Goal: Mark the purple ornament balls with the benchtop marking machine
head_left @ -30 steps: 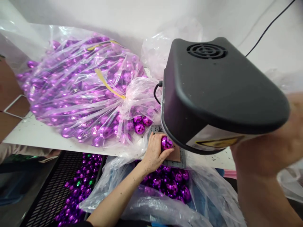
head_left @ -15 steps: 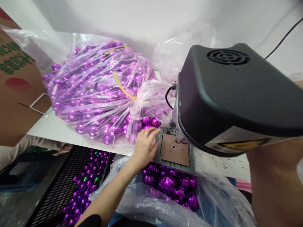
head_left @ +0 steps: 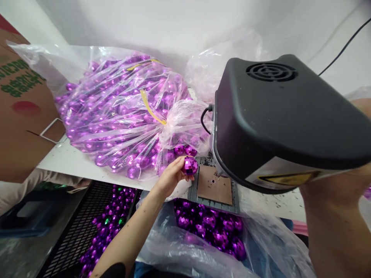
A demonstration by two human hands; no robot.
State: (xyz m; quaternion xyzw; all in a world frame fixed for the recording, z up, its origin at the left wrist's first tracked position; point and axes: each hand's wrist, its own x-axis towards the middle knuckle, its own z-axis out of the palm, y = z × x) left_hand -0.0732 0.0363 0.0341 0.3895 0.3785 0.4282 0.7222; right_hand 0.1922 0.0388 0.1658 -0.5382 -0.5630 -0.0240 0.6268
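My left hand pinches a purple faceted ball just left of a brown pad in a grey frame under a black machine head. The ball is level with the mouth of a big clear bag of purple balls on the white table. My right forearm rises at the right under the machine head; that hand's fingers are hidden behind it.
A clear bag holding several purple faceted balls hangs open below the table edge. A black mesh crate with purple and green balls sits lower left. A cardboard box stands at the left. A black cable runs up the wall.
One second ago my left hand held a ball on the pad; that ball is gone from the pad. The hand reached to the big bag and now holds another ball.
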